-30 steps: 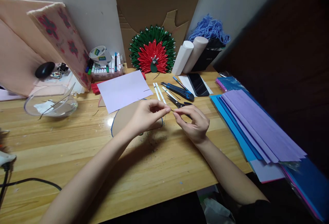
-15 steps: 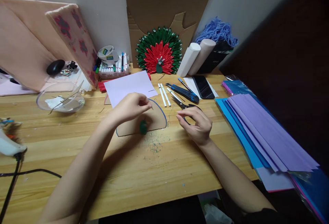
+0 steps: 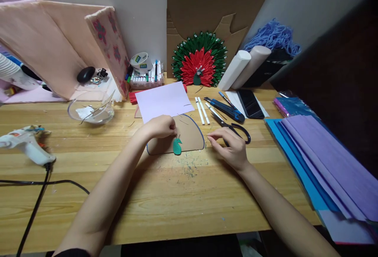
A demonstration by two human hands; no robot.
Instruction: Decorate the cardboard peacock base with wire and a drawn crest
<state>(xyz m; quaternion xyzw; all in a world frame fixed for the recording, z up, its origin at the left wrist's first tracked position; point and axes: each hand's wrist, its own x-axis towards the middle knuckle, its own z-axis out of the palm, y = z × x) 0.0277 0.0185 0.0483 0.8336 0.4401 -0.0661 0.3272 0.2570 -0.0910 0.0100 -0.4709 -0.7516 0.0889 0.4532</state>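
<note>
My left hand is closed in a pinch over a half-round piece of cardboard edged in blue. Just below its fingertips is a small green bird-shaped cutout with thin stalks on its head, which appears to hang from the pinch; the exact contact is hard to see. To the right, my right hand hovers with thumb and forefinger together. Whatever it may hold is too small to make out. Scissors lie behind that hand, and a few dark thin strands rest on the cardboard.
A lilac sheet lies behind the cardboard. White markers, a blue cutter and a phone are at the back right. Coloured sheets stack at right. A glue gun and plastic bowl are left. A red-and-green peacock stands behind.
The view has swung left. My left hand has come down and slightly left over the cardboard. The green cutout, blurred and darker before, now shows sharply with its bird outline.
</note>
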